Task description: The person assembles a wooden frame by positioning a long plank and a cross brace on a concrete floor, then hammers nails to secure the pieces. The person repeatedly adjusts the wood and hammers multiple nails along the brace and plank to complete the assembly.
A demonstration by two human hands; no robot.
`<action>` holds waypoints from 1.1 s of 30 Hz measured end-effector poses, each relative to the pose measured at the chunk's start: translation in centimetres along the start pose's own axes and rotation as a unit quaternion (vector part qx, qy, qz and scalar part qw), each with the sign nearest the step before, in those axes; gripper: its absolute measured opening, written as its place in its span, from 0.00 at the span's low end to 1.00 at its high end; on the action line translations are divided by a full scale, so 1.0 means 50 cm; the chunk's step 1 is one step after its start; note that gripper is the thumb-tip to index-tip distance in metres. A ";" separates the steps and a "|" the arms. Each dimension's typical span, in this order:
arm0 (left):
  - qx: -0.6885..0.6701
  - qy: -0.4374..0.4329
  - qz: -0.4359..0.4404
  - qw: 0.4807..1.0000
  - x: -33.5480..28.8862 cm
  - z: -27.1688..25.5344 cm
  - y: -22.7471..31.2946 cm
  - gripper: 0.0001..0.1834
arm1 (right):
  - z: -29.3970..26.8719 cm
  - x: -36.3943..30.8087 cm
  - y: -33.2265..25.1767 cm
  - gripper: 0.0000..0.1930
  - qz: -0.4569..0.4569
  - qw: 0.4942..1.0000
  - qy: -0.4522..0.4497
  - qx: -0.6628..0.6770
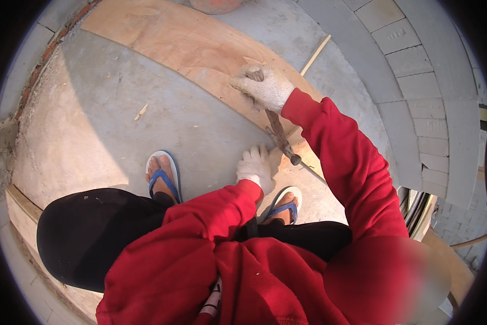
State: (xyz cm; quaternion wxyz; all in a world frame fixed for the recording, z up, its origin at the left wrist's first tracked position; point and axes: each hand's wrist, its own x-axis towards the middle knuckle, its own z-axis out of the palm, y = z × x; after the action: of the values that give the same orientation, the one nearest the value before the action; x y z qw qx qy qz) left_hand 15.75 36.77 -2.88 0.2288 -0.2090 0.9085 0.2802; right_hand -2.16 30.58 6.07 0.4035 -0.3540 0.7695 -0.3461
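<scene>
My right hand (265,86), in a whitish work glove, is closed around the worn handle of a hammer (278,132). The hammer's metal head points down toward the lower right, just above the end of a long plywood board (184,46). Lower and to the left, my gloved left hand (254,165) rests low by the near end of that board, fingers stretched out and nothing seen in them. What lies under its palm is hidden. A thin metal rod (313,173) shows past the hammer head.
My sandalled feet (163,176) stand on the concrete floor (108,108). A narrow wood strip (315,55) lies beyond the board. Grey block walls (411,59) curve along the right. Part of a reddish round container (216,5) shows at the top. A wood chip (141,112) lies left.
</scene>
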 end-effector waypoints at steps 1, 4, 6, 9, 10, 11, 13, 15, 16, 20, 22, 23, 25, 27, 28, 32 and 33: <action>0.036 0.042 0.014 0.998 0.008 0.005 0.006 0.53 | -0.002 -0.010 0.001 0.23 0.003 1.000 0.008 0.018; 0.050 0.123 -0.044 0.990 0.056 0.009 0.030 0.58 | 0.001 -0.031 -0.011 0.25 0.019 0.997 0.025 0.074; 0.058 0.155 -0.045 0.985 0.081 0.043 0.015 0.61 | 0.007 -0.044 -0.028 0.26 0.041 0.993 0.026 0.110; 0.059 0.149 0.022 0.987 0.108 0.063 -0.001 0.61 | 0.038 -0.042 -0.001 0.27 -0.117 0.983 0.133 0.052; 0.069 0.130 0.035 0.989 0.108 0.056 -0.002 0.59 | 0.044 -0.051 0.007 0.26 -0.142 0.977 0.156 0.040; 0.077 0.106 0.050 0.990 0.098 0.051 -0.002 0.56 | 0.047 -0.065 0.012 0.25 -0.136 0.977 0.158 0.038; 0.101 0.077 0.024 0.992 0.072 0.009 0.012 0.48 | 0.041 -0.138 -0.002 0.20 -0.129 0.982 0.119 0.075; 0.104 0.150 -0.050 0.982 0.129 0.120 -0.017 0.39 | 0.045 -0.281 0.063 0.12 -0.281 0.948 0.097 0.117; 0.108 0.167 -0.074 0.977 0.145 0.145 -0.021 0.35 | 0.061 -0.351 0.140 0.11 -0.428 0.889 0.121 0.111; 0.166 0.159 -0.028 0.973 0.145 0.144 -0.045 0.40 | 0.013 -0.469 0.232 0.14 -0.435 0.878 0.007 0.202; 0.155 0.136 -0.039 0.978 0.138 0.115 -0.034 0.43 | -0.021 -0.464 0.212 0.12 -0.444 0.848 0.007 0.290; 0.147 0.126 -0.047 0.980 0.134 0.103 -0.027 0.45 | -0.028 -0.465 0.217 0.11 -0.457 0.846 0.001 0.274; 0.099 0.183 -0.012 0.978 0.107 0.092 -0.021 0.49 | -0.054 -0.471 0.225 0.10 -0.489 0.841 -0.019 0.231; 0.046 0.229 0.039 0.972 0.086 0.066 -0.020 0.52 | -0.068 -0.488 0.249 0.10 -0.482 0.850 -0.058 0.206; 0.017 0.238 0.072 0.969 0.065 0.042 -0.018 0.52 | -0.079 -0.496 0.242 0.09 -0.483 0.850 -0.055 0.200; 0.066 0.232 0.222 0.945 0.062 -0.041 -0.017 0.40 | -0.068 -0.518 0.239 0.06 -0.467 0.865 -0.044 0.177; 0.108 0.214 0.268 0.933 0.059 -0.075 -0.012 0.36 | -0.065 -0.509 0.226 0.06 -0.473 0.862 -0.046 0.179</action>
State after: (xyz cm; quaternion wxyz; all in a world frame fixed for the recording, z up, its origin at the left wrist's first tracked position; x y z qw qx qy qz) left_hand 12.53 33.31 -1.91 -0.0337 0.0130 0.9829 0.1803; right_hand 2.82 58.09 7.80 0.2822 -0.6127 0.4153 -0.6103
